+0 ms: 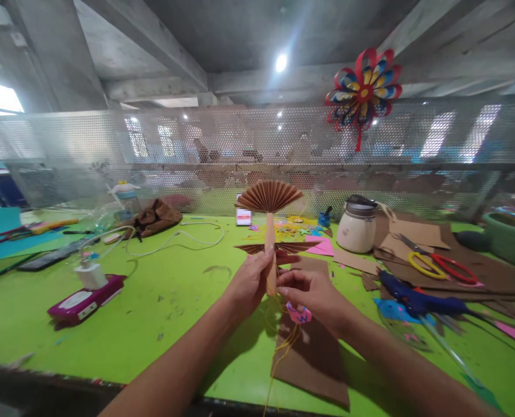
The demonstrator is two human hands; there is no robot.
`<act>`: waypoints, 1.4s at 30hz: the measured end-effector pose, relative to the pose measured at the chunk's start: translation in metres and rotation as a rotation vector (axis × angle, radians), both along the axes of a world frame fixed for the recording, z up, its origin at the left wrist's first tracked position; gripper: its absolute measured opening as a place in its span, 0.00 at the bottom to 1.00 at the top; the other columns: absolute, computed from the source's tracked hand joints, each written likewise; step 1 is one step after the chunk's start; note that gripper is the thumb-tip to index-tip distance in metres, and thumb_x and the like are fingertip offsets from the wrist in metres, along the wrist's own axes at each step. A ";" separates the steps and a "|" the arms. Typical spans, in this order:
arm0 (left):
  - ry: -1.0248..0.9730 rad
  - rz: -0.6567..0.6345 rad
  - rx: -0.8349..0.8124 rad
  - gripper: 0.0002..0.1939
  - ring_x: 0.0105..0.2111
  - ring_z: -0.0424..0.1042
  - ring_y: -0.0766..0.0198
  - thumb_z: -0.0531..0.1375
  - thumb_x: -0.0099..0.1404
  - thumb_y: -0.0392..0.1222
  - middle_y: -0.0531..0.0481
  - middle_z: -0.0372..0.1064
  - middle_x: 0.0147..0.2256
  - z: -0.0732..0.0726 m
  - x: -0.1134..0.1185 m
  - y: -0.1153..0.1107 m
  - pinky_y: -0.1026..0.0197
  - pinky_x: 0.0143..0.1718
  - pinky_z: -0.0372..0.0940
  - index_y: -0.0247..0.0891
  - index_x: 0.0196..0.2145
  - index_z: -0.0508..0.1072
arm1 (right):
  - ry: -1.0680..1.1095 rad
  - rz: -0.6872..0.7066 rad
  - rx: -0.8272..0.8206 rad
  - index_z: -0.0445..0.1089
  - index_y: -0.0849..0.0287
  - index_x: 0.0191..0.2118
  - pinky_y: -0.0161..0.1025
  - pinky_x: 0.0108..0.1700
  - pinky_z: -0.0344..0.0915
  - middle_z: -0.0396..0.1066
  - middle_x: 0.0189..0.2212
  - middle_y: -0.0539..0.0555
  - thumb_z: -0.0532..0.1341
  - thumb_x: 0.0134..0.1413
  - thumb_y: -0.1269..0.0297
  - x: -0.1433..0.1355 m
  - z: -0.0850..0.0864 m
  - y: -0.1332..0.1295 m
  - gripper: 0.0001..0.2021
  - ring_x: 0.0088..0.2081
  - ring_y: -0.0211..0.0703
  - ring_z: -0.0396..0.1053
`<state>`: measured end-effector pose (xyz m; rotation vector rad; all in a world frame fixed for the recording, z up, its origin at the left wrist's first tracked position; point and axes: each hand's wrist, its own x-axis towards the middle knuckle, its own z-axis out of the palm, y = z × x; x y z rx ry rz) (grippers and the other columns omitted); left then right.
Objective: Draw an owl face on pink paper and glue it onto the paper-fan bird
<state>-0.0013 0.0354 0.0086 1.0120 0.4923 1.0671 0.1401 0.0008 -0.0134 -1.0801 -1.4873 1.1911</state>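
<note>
My left hand (253, 275) is closed around a flat cardboard stick (271, 231), which stands upright in front of me. A pleated brown paper fan (269, 197) spreads across its top, and a second pleated brown piece (298, 247) sticks out at both sides just above my fingers. My right hand (312, 289) is beside the stick's lower end, fingers curled in a pinch; what lies between the fingertips is hidden. Just under it is a pink tag (300, 313) with blue marks. Yellow string (286, 343) trails down from there over a brown cardboard sheet (313, 365).
On the right lie a blue glue gun (418, 295), scissors (442, 267), cardboard pieces and a white jar (356, 226). A purple power bank (86, 301) with a white plug and a phone (49, 255) are left. A perforated screen (223, 145) stands behind, hung with a paper flower (365, 92).
</note>
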 end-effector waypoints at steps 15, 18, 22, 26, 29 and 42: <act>-0.029 0.041 0.069 0.18 0.28 0.73 0.62 0.64 0.61 0.54 0.52 0.69 0.23 -0.004 -0.008 0.006 0.64 0.30 0.67 0.35 0.33 0.67 | -0.553 0.207 0.240 0.65 0.61 0.25 0.34 0.30 0.54 0.66 0.25 0.50 0.59 0.49 0.72 -0.009 -0.003 -0.021 0.04 0.28 0.36 0.61; -0.041 0.036 0.071 0.18 0.24 0.68 0.66 0.64 0.60 0.54 0.54 0.66 0.22 -0.003 -0.008 0.007 0.68 0.23 0.61 0.36 0.33 0.66 | -0.583 0.226 0.222 0.66 0.60 0.25 0.35 0.31 0.55 0.66 0.25 0.50 0.59 0.49 0.71 -0.006 0.002 -0.022 0.04 0.28 0.37 0.61; -0.028 0.040 0.072 0.19 0.20 0.64 0.70 0.65 0.59 0.54 0.55 0.65 0.21 -0.005 -0.008 0.010 0.70 0.19 0.55 0.36 0.31 0.64 | -0.563 0.191 0.199 0.68 0.60 0.26 0.36 0.31 0.56 0.66 0.24 0.50 0.59 0.50 0.69 -0.001 0.008 -0.019 0.05 0.28 0.38 0.61; 0.011 0.004 0.062 0.20 0.20 0.64 0.71 0.66 0.59 0.54 0.55 0.65 0.22 -0.006 -0.010 0.009 0.70 0.19 0.54 0.36 0.28 0.64 | -0.335 -0.196 0.248 0.66 0.59 0.21 0.37 0.28 0.54 0.62 0.19 0.49 0.59 0.55 0.55 0.013 0.013 -0.007 0.17 0.25 0.38 0.58; 0.036 -0.051 0.056 0.20 0.21 0.65 0.71 0.66 0.59 0.53 0.54 0.65 0.22 -0.005 -0.009 0.006 0.70 0.20 0.55 0.35 0.27 0.64 | -0.039 -0.496 0.317 0.66 0.59 0.20 0.37 0.28 0.54 0.60 0.17 0.48 0.61 0.53 0.47 0.032 0.020 0.004 0.21 0.23 0.37 0.56; 0.172 -0.259 0.020 0.20 0.21 0.67 0.69 0.67 0.58 0.52 0.51 0.67 0.22 -0.016 -0.004 0.000 0.67 0.24 0.59 0.35 0.29 0.64 | 0.294 -0.375 0.248 0.76 0.60 0.36 0.42 0.41 0.69 0.77 0.34 0.55 0.69 0.44 0.50 0.063 0.027 0.026 0.19 0.37 0.45 0.73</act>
